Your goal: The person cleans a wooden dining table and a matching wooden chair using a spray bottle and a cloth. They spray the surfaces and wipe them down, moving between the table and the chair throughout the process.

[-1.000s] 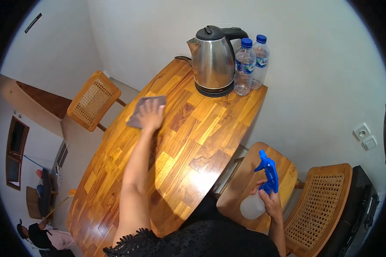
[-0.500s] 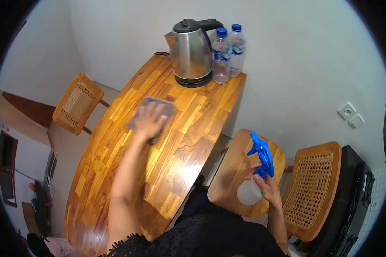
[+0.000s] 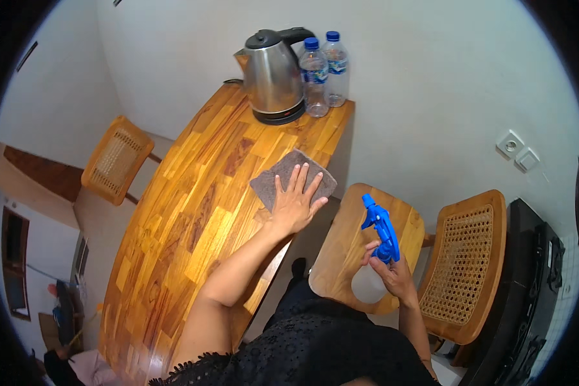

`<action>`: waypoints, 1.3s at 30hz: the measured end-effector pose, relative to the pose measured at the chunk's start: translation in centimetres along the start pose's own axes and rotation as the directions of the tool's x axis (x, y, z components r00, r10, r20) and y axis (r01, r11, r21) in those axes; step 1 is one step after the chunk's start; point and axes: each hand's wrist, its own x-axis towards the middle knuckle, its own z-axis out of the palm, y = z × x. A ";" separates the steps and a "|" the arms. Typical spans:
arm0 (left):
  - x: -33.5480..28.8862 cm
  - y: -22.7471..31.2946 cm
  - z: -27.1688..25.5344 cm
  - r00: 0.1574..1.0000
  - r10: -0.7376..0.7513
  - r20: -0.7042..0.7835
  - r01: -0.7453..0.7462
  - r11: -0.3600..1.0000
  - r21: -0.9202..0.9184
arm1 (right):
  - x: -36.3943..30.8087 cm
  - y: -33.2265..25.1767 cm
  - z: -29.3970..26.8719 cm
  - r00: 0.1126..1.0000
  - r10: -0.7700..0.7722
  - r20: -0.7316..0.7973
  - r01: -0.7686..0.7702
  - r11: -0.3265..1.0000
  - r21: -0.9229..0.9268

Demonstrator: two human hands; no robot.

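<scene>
My left hand [image 3: 294,204] lies flat with its fingers spread on a folded grey-brown cloth [image 3: 295,162]. That cloth rests on the wooden table [image 3: 193,193], at its right edge. In my right hand [image 3: 392,273] is a spray bottle with a blue trigger head [image 3: 383,231] and a whitish body [image 3: 368,287]. The fingers wrap round the neck just under the head, and the bottle is held upright over a wooden chair seat.
A steel kettle [image 3: 271,80] and two plastic water bottles [image 3: 315,87] stand at the table's far end, by the wall. Right of the table is a chair with a woven back [image 3: 460,273]. Another woven chair [image 3: 118,161] stands at the left.
My left hand and the cloth have slid rightward across the tabletop, from its middle to the right edge. The right hand still grips the spray bottle. The view has shifted a little.
</scene>
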 end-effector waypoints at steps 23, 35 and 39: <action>-0.2 -12.7 -0.4 0.903 -0.427 -0.044 0.427 0.904 -0.017 | -3.4 1.3 4.2 0.996 0.020 0.090 -0.007 0.991 -0.135; -30.7 -33.0 -3.8 0.532 -0.829 -0.173 0.838 0.545 -0.037 | -9.0 1.5 11.8 0.985 0.071 0.156 -0.072 0.997 0.003; -51.1 -35.3 -4.1 0.324 -0.926 -0.195 0.945 0.325 0.025 | -8.3 1.6 13.8 0.977 0.035 0.212 -0.042 0.999 0.029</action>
